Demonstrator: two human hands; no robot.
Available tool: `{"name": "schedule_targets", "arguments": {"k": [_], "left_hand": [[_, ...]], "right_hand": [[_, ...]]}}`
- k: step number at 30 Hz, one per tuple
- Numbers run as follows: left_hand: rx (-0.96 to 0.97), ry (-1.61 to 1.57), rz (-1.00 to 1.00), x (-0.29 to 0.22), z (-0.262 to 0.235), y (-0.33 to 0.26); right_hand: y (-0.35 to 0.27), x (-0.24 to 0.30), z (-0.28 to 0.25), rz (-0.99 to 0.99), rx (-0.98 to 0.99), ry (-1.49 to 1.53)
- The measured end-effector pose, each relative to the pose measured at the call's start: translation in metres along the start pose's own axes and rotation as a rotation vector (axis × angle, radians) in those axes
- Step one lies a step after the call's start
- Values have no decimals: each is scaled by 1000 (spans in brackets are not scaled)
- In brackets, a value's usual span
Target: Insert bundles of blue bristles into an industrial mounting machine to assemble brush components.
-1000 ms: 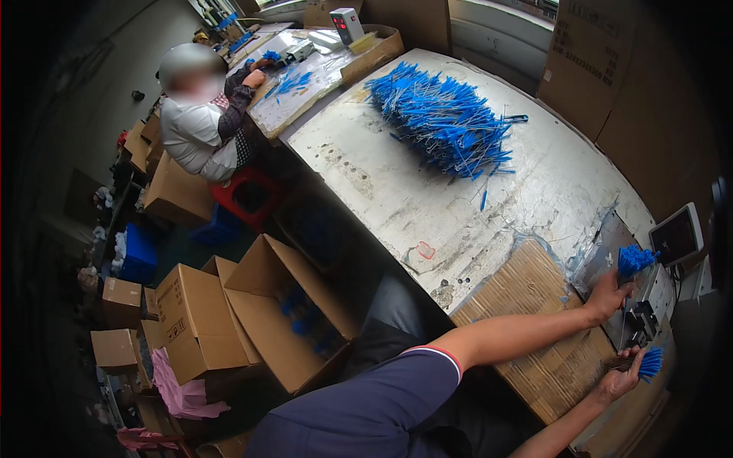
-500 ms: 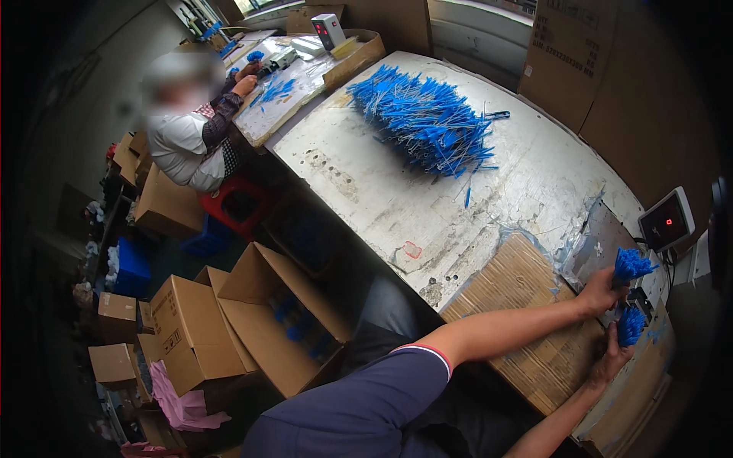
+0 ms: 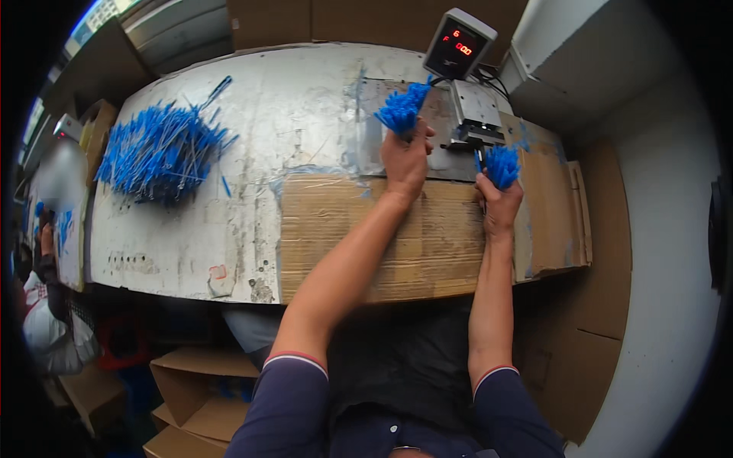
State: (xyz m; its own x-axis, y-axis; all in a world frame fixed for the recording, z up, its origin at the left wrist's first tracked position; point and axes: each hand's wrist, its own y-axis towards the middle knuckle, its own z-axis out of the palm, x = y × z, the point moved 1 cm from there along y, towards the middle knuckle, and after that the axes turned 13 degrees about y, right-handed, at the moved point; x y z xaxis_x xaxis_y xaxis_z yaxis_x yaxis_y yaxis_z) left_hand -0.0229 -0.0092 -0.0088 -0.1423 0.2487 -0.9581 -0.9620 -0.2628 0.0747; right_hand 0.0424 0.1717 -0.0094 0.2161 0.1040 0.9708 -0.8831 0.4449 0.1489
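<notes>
Head view: worn, scuffed white tabletop [image 3: 305, 107] lay open between the bristly heap of thin blue-and-silver sticks [image 3: 156, 149] and the left hand [image 3: 406, 162], its front edge running just below a flat, creased brown cardboard sheet [image 3: 343, 237]. Left-hand fingers were wrapped round a bushy blue bunch [image 3: 401, 111], and the right hand [image 3: 502, 204] gripped a second blue bunch [image 3: 504, 165] near the boxy grey metal machine [image 3: 477, 105]. Versus earlier, heap sat farther left in view and the white-framed display [image 3: 460, 44] showed more red characters.
</notes>
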Motion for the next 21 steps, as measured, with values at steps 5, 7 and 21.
{"name": "schedule_targets", "arguments": {"k": [5, 7, 21], "left_hand": [[33, 34, 44, 7, 5, -10], [37, 23, 37, 9, 12, -11], [-31, 199, 156, 19, 9, -7]], "right_hand": [[-2, 2, -8, 23, -62, 52], [0, 5, -13, 39, -100, 69], [8, 6, 4, 39, -164, 47]]}}
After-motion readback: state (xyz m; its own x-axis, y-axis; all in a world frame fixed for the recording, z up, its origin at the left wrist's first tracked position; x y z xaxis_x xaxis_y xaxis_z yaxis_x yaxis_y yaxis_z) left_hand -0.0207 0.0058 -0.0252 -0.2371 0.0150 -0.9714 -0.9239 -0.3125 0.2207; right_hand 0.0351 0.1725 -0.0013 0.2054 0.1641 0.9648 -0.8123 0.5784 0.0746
